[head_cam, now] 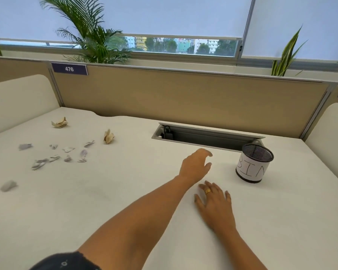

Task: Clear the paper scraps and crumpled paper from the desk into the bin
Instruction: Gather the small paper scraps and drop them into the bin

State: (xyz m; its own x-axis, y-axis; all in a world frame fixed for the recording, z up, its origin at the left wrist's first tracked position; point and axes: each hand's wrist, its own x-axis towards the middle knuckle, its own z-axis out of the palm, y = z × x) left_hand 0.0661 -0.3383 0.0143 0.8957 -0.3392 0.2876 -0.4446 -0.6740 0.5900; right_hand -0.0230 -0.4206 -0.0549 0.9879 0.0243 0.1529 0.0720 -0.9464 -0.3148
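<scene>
Lying flat on the white bench (109, 184), the right hand (213, 203) has its fingers spread and holds nothing; a ring (207, 191) sits on one finger. The left hand (195, 166), just beyond it, is loosely open with fingers slightly curved, likewise holding nothing. The bin (254, 168), a black mesh cup with a white label reading BIN, stands upright to the right of both hands, near an open cable tray (203, 138). Well apart, at the far left, the paper scraps (66, 155) lie in a loose cluster, with two tan pieces of crumpled paper (108, 136) behind them.
</scene>
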